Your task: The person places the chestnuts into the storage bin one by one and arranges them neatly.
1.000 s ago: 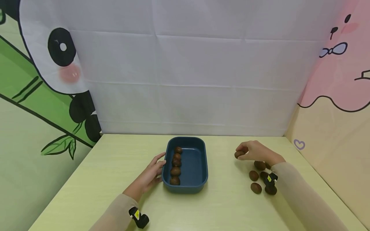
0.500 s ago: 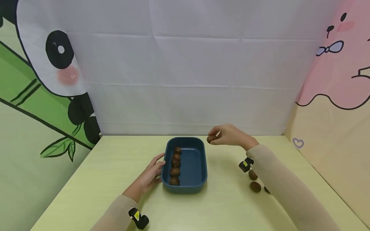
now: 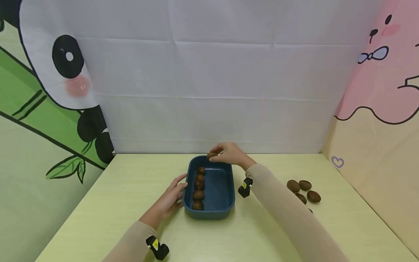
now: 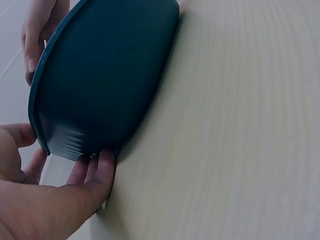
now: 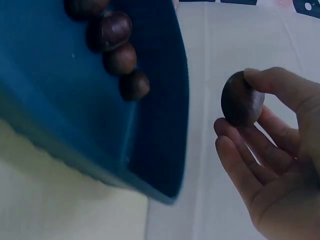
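My right hand [image 3: 230, 154] pinches a dark brown, smooth, egg-shaped thing [image 5: 243, 99] between thumb and fingertips, above the far rim of a blue rectangular container [image 3: 216, 214]. In the right wrist view it is held outside the container wall. Several similar brown egg-shaped things [image 3: 198, 195] lie in a row along the container's left inner side; its right part shows bare floor. At the container's left wall is my left hand [image 3: 167, 202], fingers extended. The left wrist view shows its fingertips [image 4: 104, 167] touching the outer wall, from near the rim down to the base.
More brown egg-shaped things [image 3: 314, 197] lie loose on the pale yellow-green table [image 3: 262, 225] to the right, partly hidden by the right sleeve [image 3: 288, 211]. A white cloth backdrop [image 3: 222, 109] stands behind the table, with printed panels on both sides.
My right hand has carried the brown egg-shaped thing leftward from beside the loose group to over the container's far rim. The left hand and container stay put.
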Available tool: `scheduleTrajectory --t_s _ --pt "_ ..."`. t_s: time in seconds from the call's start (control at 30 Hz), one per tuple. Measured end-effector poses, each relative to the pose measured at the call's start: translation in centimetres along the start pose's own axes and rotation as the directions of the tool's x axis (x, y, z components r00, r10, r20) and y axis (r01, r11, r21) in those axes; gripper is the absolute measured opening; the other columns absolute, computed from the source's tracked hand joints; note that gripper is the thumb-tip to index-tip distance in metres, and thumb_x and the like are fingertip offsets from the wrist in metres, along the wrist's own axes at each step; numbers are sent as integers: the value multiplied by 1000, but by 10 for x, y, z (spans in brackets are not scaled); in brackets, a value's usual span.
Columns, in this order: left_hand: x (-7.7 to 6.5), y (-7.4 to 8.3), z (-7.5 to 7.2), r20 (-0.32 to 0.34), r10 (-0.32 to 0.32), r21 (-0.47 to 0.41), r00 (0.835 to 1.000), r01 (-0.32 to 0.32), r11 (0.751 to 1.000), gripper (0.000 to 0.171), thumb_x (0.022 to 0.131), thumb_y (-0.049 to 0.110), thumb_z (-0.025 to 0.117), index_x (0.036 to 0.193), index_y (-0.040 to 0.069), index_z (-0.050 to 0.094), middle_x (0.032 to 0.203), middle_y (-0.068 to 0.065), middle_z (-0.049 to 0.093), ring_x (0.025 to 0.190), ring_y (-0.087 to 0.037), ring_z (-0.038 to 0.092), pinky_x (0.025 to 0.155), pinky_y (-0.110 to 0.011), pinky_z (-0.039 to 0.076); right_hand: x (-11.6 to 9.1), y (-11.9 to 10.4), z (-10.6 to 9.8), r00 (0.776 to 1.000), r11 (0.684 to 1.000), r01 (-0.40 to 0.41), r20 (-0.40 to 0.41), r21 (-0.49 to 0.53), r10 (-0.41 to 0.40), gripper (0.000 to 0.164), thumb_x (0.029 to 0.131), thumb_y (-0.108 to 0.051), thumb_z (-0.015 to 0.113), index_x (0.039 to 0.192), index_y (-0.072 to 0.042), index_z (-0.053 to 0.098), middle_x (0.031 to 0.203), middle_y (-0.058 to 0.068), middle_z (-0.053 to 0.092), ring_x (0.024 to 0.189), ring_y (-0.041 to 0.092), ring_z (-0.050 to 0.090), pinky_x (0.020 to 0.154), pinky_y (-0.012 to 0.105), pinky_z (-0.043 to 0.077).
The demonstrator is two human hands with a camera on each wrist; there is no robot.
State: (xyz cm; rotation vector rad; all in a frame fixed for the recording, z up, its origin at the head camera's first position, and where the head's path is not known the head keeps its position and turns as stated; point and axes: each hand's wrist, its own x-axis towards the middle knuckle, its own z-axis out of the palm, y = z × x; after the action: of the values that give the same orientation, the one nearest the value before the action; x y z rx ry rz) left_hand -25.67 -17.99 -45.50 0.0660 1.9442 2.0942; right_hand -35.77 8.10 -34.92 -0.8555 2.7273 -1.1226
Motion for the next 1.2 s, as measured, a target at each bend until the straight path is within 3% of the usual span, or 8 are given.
scheduleTrajectory --t_s 0.17,0.27,0.63,0.87,1.0,1.2 --pt "0 -1 0 2 6 10 1000 -6 1000 57 106 31 47 158 23 24 147 -24 45 124 -31 56 96 -47 45 10 1 25 991 980 -94 -73 176 109 38 91 -24 76 123 -4 70 114 9 71 100 23 67 84 36 54" --pt "0 -1 0 -1 5 9 1000 -5 1000 57 106 31 47 157 23 24 146 -23 46 124 -31 56 96 -46 45 14 0 38 981 967 -136 -109 216 162 37 91 -22 76 122 -3 71 112 12 71 94 25 68 80 36 55" --pt "-1 1 0 8 1 -1 1000 -1 1000 57 106 32 47 158 24 23 146 -24 45 123 -30 57 94 -43 47 18 9 72 914 941 -329 -221 85 340 35 86 -19 79 114 0 73 119 18 67 105 34 63 89 43 52" --pt "-2 0 0 17 2 1 1000 -2 1000 58 106 33 47 158 23 22 148 -25 42 125 -31 56 96 -46 46 16 17 89 897 922 -386 -243 -28 368 25 86 -15 78 106 1 75 106 16 71 96 33 65 82 42 53" --pt "-2 0 1 6 5 -2 1000 -5 1000 57 106 32 47 158 23 23 148 -25 42 126 -32 55 96 -46 45 16 17 91 887 912 -408 -254 -42 385 31 86 -12 78 114 1 71 114 16 69 101 33 65 83 42 53" --pt "-2 0 1 -5 7 0 1000 -7 1000 56 106 31 47 157 23 25 148 -25 43 126 -32 55 95 -46 46 15 15 90 894 916 -398 -243 -47 375 32 87 -9 76 117 2 70 117 18 67 104 34 64 85 42 53"
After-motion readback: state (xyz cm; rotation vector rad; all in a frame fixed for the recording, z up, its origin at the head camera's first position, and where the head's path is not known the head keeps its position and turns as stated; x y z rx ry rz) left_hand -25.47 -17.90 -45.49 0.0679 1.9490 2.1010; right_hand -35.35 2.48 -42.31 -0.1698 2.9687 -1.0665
